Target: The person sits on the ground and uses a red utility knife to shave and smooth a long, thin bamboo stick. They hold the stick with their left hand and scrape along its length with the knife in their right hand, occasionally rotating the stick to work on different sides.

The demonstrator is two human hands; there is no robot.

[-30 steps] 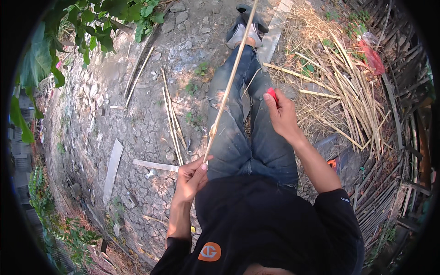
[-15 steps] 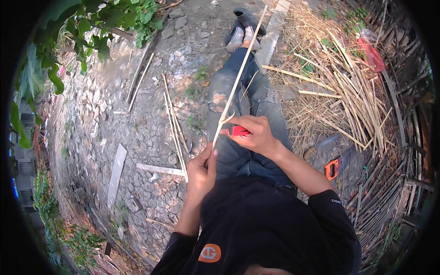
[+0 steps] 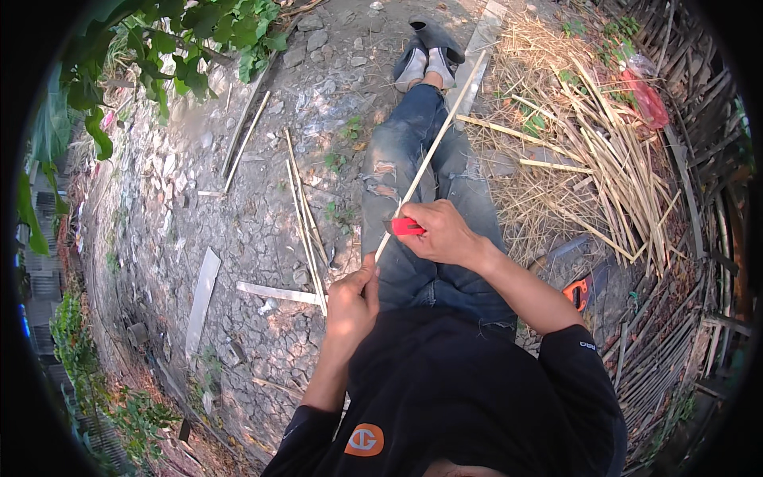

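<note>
A long, pale bamboo strip (image 3: 435,145) slants across my outstretched legs, its far end near my feet. My left hand (image 3: 354,296) is closed on its near end, thumb pressed along it. Further up the strip, my right hand (image 3: 442,230) is closed round the red handle of a knife (image 3: 408,226). The short dark blade lies against the strip, partly hidden by the fingers.
To the right lies a pile of split bamboo strips (image 3: 616,159) on straw shavings. A saw with an orange handle (image 3: 577,294) rests beside my right forearm. Several loose strips (image 3: 300,211) and a flat board (image 3: 204,298) lie on cracked soil at left. Leafy vines (image 3: 171,48) hang at upper left.
The strip's far end has swung to the right. The curled shaving at the knife no longer shows. My right hand has shifted slightly left along with the knife.
</note>
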